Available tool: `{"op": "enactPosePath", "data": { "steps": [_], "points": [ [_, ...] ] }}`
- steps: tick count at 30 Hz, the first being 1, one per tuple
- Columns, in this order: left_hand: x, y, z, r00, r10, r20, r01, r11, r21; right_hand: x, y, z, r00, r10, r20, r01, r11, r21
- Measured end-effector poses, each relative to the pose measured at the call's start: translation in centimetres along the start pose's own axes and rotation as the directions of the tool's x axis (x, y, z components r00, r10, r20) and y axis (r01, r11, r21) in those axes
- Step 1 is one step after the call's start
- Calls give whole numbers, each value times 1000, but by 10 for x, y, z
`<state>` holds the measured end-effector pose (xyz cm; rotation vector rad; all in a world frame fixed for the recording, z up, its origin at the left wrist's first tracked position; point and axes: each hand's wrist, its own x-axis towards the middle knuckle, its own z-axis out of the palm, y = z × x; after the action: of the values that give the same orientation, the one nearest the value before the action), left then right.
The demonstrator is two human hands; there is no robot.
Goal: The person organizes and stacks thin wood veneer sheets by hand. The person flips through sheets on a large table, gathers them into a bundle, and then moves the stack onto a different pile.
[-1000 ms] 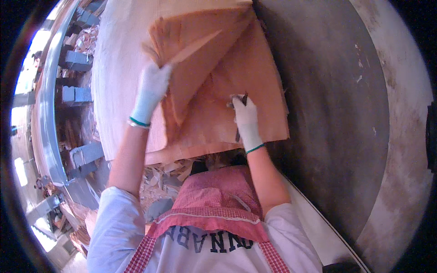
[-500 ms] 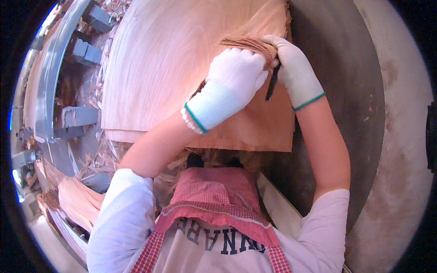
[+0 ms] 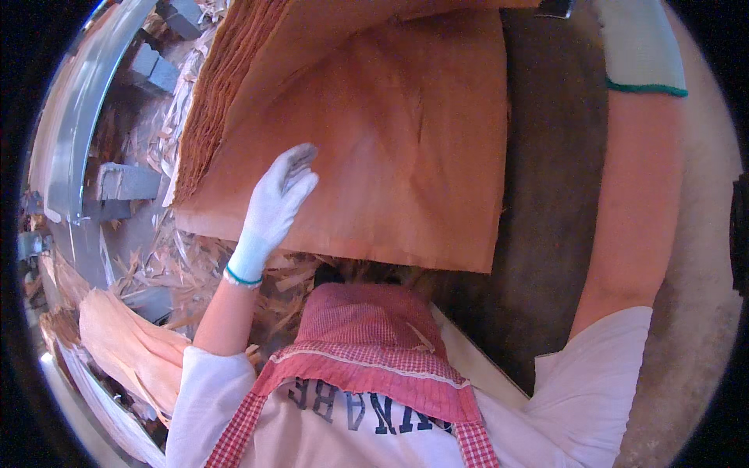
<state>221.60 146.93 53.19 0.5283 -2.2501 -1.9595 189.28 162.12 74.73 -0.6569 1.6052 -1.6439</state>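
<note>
The folded pile of thin brown wood sheets (image 3: 238,86) is up and left of my white-gloved left hand (image 3: 282,195), the nearer one, its fingers loose and empty. My white-gloved right hand (image 3: 641,39) has its fingers out of view; I can't tell their grip.

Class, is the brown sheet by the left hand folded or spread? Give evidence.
Spread where visible: the brown sheet lies open beside the left hand, near and right edges showing; its far part is hidden.
</note>
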Motion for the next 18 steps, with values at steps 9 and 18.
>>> {"op": "enactPosePath", "data": {
  "steps": [9, 18],
  "points": [
    [24, -43, -52, 990, 138, -33, -84, 384, -919, -24, -40, -41, 980, -131, -150, 148, 983, 111],
    [26, -115, -217, 668, -477, -571, -422, 389, -819, -4, -20, -74, 941, -190, -279, 250, 947, 199]
  ]
}}
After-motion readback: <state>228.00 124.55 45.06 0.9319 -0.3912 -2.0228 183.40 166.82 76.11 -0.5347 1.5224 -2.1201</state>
